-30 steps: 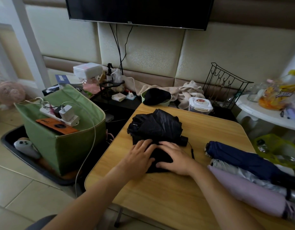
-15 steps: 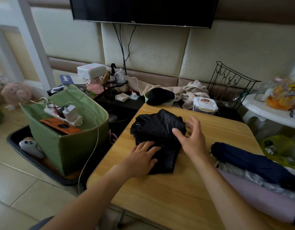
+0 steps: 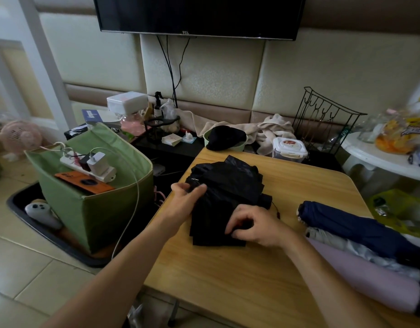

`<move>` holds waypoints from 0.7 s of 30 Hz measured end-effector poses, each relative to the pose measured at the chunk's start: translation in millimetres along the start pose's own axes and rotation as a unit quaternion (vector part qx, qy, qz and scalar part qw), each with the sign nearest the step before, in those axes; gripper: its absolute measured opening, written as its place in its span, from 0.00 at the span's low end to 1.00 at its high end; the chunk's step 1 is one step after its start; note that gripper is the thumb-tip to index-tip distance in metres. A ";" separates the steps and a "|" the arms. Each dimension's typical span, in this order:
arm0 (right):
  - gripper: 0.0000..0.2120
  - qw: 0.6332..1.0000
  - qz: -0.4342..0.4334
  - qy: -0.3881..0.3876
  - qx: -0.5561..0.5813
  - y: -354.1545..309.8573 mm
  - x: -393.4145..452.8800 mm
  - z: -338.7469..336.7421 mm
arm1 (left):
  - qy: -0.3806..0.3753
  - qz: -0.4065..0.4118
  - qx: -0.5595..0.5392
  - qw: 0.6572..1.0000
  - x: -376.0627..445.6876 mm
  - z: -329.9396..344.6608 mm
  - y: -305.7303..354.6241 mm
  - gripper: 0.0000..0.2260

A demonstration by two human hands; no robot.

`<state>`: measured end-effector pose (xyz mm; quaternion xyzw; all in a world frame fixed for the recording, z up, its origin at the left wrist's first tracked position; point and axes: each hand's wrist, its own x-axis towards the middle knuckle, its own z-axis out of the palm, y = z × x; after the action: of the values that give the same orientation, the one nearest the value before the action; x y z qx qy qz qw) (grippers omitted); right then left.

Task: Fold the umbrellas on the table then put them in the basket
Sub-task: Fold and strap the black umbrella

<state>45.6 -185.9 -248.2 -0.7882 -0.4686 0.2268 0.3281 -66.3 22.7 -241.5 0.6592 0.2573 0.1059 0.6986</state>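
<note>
A black umbrella (image 3: 227, 192) lies crumpled at the centre of the frame on the wooden table (image 3: 227, 275). The left hand (image 3: 187, 197) pinches its fabric at the left edge; the right hand (image 3: 256, 227) curls its fingers around the fabric's near end. A navy umbrella (image 3: 350, 226) and a lilac umbrella (image 3: 369, 278) lie at right. The green basket (image 3: 90, 209) stands on the floor at left.
</note>
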 end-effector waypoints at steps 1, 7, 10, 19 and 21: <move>0.10 1.000 0.008 -0.022 -0.013 -3.0 -1.6 0.5 | -0.004 0.002 0.002 1.000 -1.0 0.9 -0.5 0.28; 0.03 0.997 -0.019 0.069 -0.026 -2.3 -1.4 8.4 | 0.018 0.030 0.035 0.999 3.4 1.0 -7.0 0.32; 0.07 0.990 -0.023 0.125 -0.057 5.2 -1.5 7.6 | 0.029 0.043 0.019 0.998 4.9 0.2 -5.7 0.32; 0.10 0.995 0.029 0.047 -0.084 8.2 -0.8 5.3 | 0.021 0.126 0.220 0.967 -5.5 1.6 -5.1 0.33; 0.11 0.995 0.036 0.043 -0.085 6.6 -0.9 4.9 | 0.043 0.164 0.347 0.922 -13.0 1.7 -5.4 0.33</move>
<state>45.8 -187.6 -256.3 -0.8385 -0.4429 0.1636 0.2720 -77.5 14.4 -244.0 0.8881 0.1960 0.1516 0.3870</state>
